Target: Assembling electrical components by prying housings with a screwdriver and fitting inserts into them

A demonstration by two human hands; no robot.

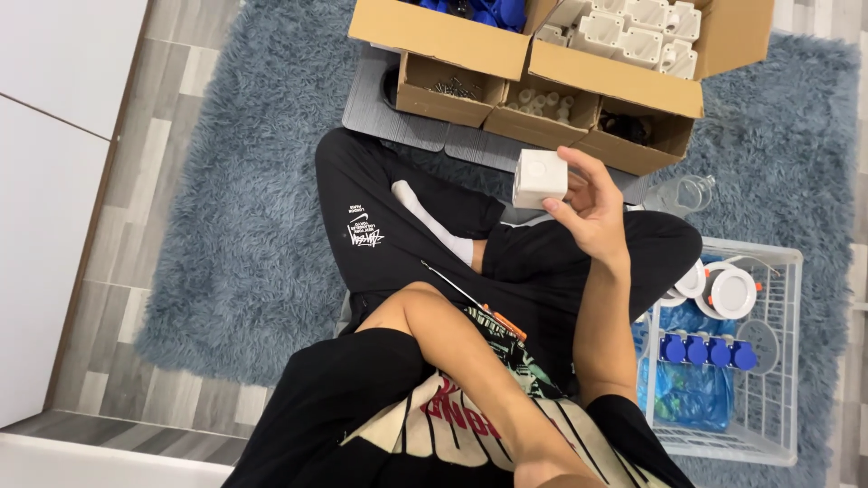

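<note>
I see the right hand raised above the crossed legs, its fingers closed around a small white square box, thumb on the near side and fingertips wrapped behind it. The box sits at the top of the hand, just near of the cardboard boxes. The left arm folds across the lap and runs down to the bottom edge of the view; the left hand itself is cut off there, so I cannot tell whether it is open or closed. A thin screwdriver with an orange handle lies across the lap, beside the left forearm.

Just far of the held box stand three small open cardboard trays: the left one holds dark screws, the middle one pale small parts, the right one dark pieces. Behind them, a larger carton is filled with white housings, and a second carton to its left shows blue parts. These boxes block any reach straight ahead.

To the right, near the right elbow, a white wire basket holds round white fittings, a row of blue caps and a blue plastic bag. A clear plastic bottle lies between the basket and the cartons. Everything rests on a grey-blue shaggy rug over a grey plank floor.
</note>
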